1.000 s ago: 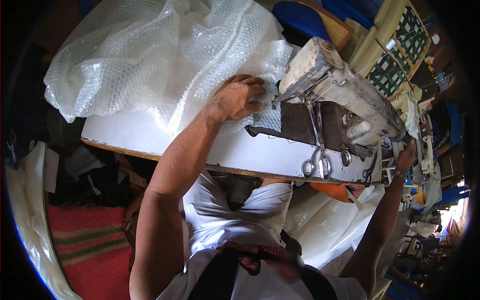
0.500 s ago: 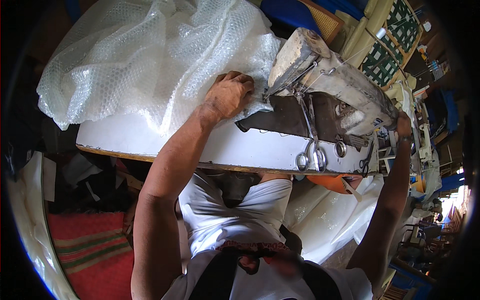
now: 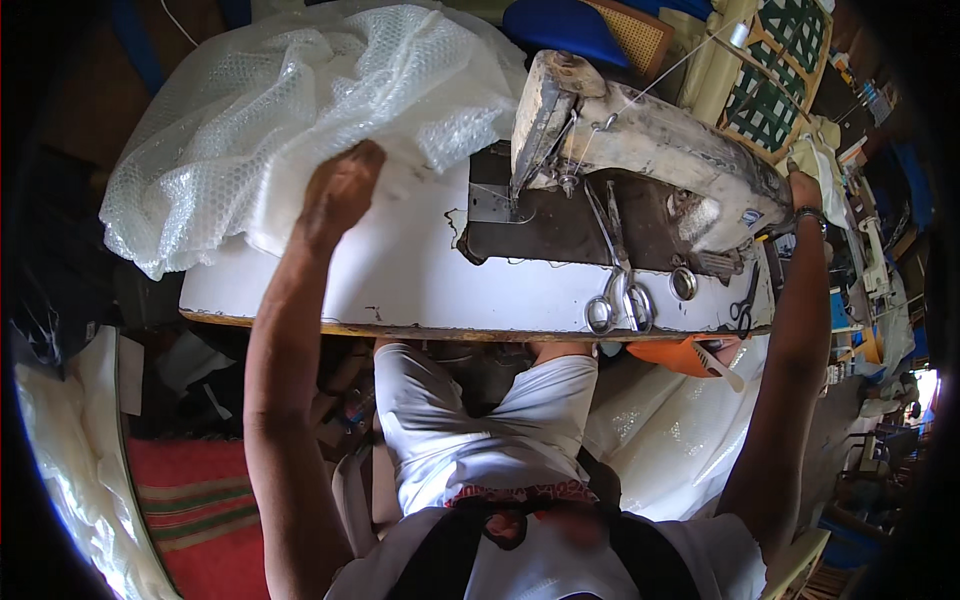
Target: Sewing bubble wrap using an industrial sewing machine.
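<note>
A large sheet of clear bubble wrap (image 3: 240,130) lies heaped on the white sewing table (image 3: 400,285). My left hand (image 3: 345,185), slightly blurred, is closed on its near part, left of the sewing machine (image 3: 660,140). Between the bubble wrap and the needle a strip of tabletop and the metal needle plate (image 3: 495,203) show. At the machine's right end my right hand (image 3: 803,188) is curled on the handwheel, which it mostly hides. Silver scissors (image 3: 622,275) lie on the dark machine bed, handles toward me.
Small dark scissors (image 3: 743,300) lie at the table's right front. A metal ring (image 3: 683,284) sits beside the silver scissors. Behind the machine stand a blue cushion (image 3: 565,30) and a frame with green webbing (image 3: 775,75). An orange thing (image 3: 675,357) hangs under the front edge.
My left hand has moved left, drawing the bubble wrap away from the needle and uncovering the needle plate and tabletop. My right hand stays at the machine's right end.
</note>
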